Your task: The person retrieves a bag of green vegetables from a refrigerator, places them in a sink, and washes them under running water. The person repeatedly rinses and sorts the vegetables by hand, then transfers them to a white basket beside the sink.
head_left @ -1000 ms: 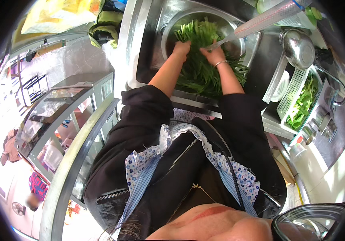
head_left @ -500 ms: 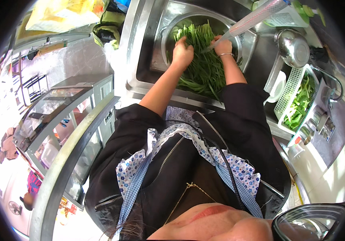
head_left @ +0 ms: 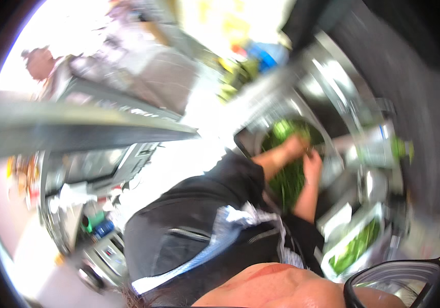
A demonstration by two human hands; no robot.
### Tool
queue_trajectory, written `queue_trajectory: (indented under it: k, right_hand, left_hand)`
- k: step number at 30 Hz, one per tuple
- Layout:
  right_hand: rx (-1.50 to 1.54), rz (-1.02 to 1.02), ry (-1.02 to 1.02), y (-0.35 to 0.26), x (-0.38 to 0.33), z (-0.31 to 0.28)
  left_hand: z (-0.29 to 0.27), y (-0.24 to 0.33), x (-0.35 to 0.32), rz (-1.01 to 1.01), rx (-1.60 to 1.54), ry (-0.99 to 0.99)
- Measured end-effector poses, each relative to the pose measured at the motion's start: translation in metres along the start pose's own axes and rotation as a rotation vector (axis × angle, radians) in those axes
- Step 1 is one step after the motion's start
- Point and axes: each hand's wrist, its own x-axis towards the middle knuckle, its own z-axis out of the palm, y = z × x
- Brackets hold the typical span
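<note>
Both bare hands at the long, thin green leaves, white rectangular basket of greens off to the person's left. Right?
Wrong side: the head view shows the white rectangular basket of greens to the person's right. The left hand and right hand are indeed at the long, thin green leaves.

- White basket (head_left: 343,240), holding leafy greens (head_left: 356,242), lower right
- Translucent container (head_left: 372,154) with green top (head_left: 401,149), blurred
- Green cylinder (head_left: 94,220), just beside blue cylinder (head_left: 103,229), lower left
- Grey rail (head_left: 92,126), left
</note>
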Motion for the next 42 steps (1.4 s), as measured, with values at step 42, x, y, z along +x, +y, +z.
queue_trajectory:
  k: [42]
  right_hand:
    - [0.721, 0.082, -0.074, -0.013, -0.094, -0.035]
  left_hand:
    - [-0.081, 0.121, -0.074, -0.377, -1.136, -0.345]
